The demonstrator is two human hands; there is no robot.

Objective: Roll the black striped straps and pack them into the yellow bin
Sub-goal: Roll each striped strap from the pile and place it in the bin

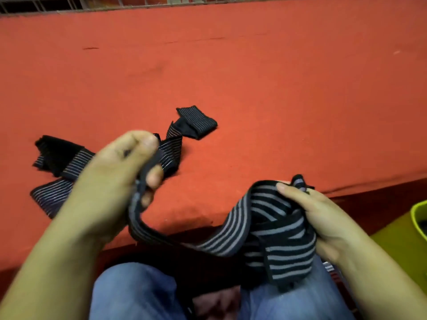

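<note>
L grip (120,172) is clenched on a black strap (231,234) w/ grey stripes: thumb on top, fingers curled under, band pinched flat btw them. R grip (321,218) grasps another part of the same strap, a loose bunched wad of overlapping turns, w/ the thumb laid across the top of the wad. It's not a tight roll: layers cross at angles & one flap hangs below the R grip toward the lap. Btw the two grips the strap sags in a shallow loop, just off the near edge of the counter (254,77), above the person's knees in blue jeans (129,294).

Beyond the L grip the strap runs on over the counter's red cloth, twists once, and seems to end in a folded end (198,122) lying flat, up & right of the L grip. A second strap (55,155) lies crumpled on the counter left of the L grip, partly hidden by that wrist & forearm.

Yellow bin (414,214) sits right of the R grip at the frame edge, below counter level. Only part of its rim shows; there's sth dark inside, can't tell what. A wire grid (69,3) runs along the counter's far edge, well beyond both grips.
</note>
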